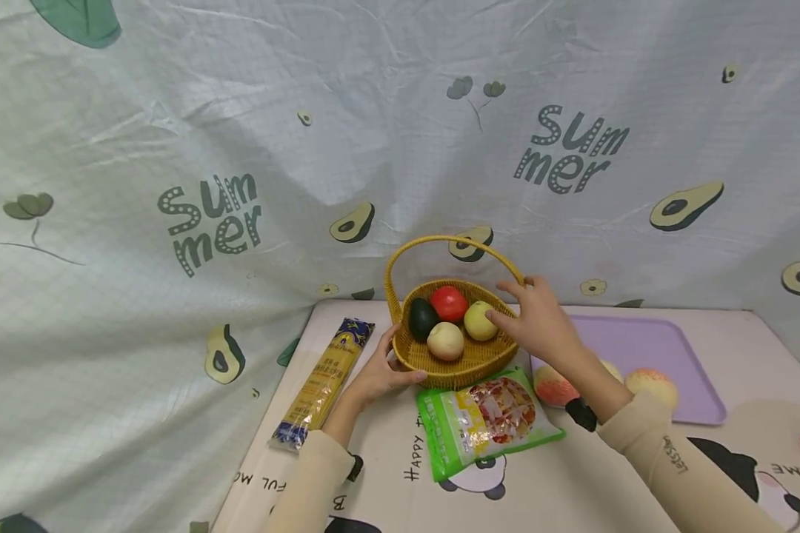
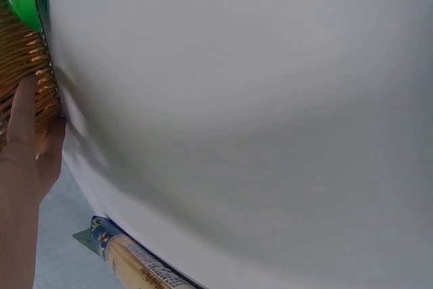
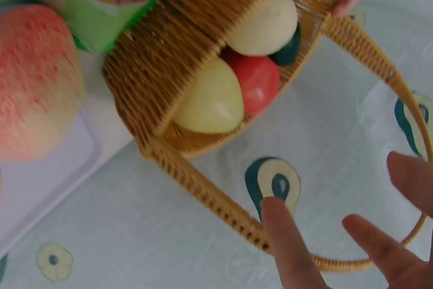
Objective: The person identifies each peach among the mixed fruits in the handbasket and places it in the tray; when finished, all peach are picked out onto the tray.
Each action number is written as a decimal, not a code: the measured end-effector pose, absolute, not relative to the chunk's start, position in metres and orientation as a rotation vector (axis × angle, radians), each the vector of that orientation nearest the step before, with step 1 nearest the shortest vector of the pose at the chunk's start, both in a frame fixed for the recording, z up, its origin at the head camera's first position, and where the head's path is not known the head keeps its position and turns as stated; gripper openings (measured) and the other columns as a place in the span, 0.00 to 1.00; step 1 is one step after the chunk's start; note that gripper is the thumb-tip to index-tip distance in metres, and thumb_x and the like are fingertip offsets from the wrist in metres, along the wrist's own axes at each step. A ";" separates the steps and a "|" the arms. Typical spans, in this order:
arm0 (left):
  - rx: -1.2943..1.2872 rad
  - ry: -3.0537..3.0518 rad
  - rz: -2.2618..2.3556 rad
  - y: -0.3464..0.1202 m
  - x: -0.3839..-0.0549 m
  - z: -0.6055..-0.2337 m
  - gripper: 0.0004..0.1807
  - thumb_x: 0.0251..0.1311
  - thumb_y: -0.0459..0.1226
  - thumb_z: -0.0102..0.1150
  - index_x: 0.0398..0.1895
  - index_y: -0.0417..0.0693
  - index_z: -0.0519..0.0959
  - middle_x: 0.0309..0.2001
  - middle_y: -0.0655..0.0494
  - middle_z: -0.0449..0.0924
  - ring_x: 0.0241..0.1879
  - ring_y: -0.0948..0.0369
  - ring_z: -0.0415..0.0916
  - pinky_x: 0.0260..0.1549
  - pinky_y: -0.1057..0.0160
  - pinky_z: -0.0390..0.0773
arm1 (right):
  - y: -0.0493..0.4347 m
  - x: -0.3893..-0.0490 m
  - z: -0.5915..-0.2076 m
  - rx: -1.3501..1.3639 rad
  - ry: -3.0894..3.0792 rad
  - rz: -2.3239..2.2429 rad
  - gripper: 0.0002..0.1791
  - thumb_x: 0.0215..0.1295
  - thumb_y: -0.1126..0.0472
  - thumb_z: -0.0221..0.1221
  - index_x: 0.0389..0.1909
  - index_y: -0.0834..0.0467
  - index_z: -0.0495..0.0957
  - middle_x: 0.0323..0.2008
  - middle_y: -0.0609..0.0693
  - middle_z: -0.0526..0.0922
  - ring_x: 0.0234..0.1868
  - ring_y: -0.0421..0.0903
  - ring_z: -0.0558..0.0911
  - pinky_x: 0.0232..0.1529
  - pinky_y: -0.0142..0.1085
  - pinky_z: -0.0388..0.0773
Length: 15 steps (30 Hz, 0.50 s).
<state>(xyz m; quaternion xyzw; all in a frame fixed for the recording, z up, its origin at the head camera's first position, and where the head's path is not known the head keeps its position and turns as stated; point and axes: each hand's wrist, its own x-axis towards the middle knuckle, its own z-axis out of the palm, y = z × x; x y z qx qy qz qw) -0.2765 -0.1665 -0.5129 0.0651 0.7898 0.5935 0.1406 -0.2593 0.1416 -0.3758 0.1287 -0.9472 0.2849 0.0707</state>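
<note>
A wicker basket (image 1: pixel 473 366) with a tall arched handle (image 1: pixel 433 238) stands near the back of the table. Inside lie a red round fruit (image 1: pixel 450 303), a dark green oval one (image 1: pixel 423 320), a pale cream one (image 1: pixel 445 341) and a yellow-green one (image 1: pixel 481 321). My left hand (image 1: pixel 376 374) holds the basket's left side, thumb along the front, fingers against the weave. Over the right rim is my right hand (image 1: pixel 540 322), fingers spread, close to the handle's right foot and the yellow-green fruit. In the right wrist view its fingers (image 3: pixel 287 245) are apart and overlap the handle without wrapping it.
A green and clear food bag (image 1: pixel 487 418) lies right in front of the basket. Left of it is a long yellow-blue packet (image 1: pixel 323 377). On the right, a purple tray (image 1: pixel 673 348) has peach-like fruits (image 1: pixel 652 385) at its front, partly behind my right forearm. A patterned curtain (image 1: pixel 400 148) hangs behind.
</note>
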 end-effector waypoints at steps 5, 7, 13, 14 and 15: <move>0.179 2.283 1.714 -0.166 -0.277 -0.513 0.65 0.50 0.47 0.83 0.84 0.72 0.46 0.86 0.48 0.39 0.83 0.41 0.45 0.81 0.40 0.48 | 0.134 -0.254 -0.384 0.404 -2.725 0.808 0.27 0.71 0.54 0.65 0.67 0.63 0.76 0.73 0.76 0.57 0.41 0.67 0.85 0.31 0.51 0.84; 0.173 2.281 1.719 -0.166 -0.277 -0.513 0.65 0.50 0.46 0.83 0.84 0.73 0.46 0.86 0.49 0.38 0.83 0.41 0.47 0.81 0.41 0.49 | 0.128 -0.254 -0.387 0.425 -2.654 0.807 0.24 0.70 0.57 0.65 0.62 0.63 0.78 0.71 0.74 0.60 0.36 0.62 0.85 0.25 0.45 0.81; 0.158 2.277 1.718 -0.166 -0.277 -0.514 0.65 0.50 0.47 0.83 0.84 0.73 0.45 0.86 0.50 0.38 0.83 0.42 0.47 0.81 0.41 0.49 | 0.108 -0.259 -0.395 0.519 -2.661 0.822 0.23 0.69 0.58 0.67 0.62 0.61 0.79 0.67 0.70 0.67 0.49 0.64 0.85 0.37 0.53 0.86; 0.158 2.279 1.719 -0.166 -0.277 -0.514 0.65 0.50 0.47 0.83 0.84 0.73 0.46 0.86 0.50 0.38 0.83 0.42 0.46 0.81 0.41 0.48 | 0.104 -0.261 -0.397 0.538 -2.711 0.846 0.25 0.69 0.57 0.67 0.64 0.60 0.78 0.68 0.70 0.68 0.53 0.66 0.84 0.43 0.56 0.86; 0.161 2.280 1.719 -0.166 -0.276 -0.514 0.64 0.50 0.47 0.83 0.84 0.73 0.46 0.86 0.50 0.38 0.83 0.42 0.46 0.81 0.40 0.48 | 0.101 -0.265 -0.400 0.555 -2.770 0.885 0.27 0.69 0.56 0.67 0.66 0.60 0.77 0.69 0.70 0.69 0.55 0.66 0.83 0.48 0.58 0.85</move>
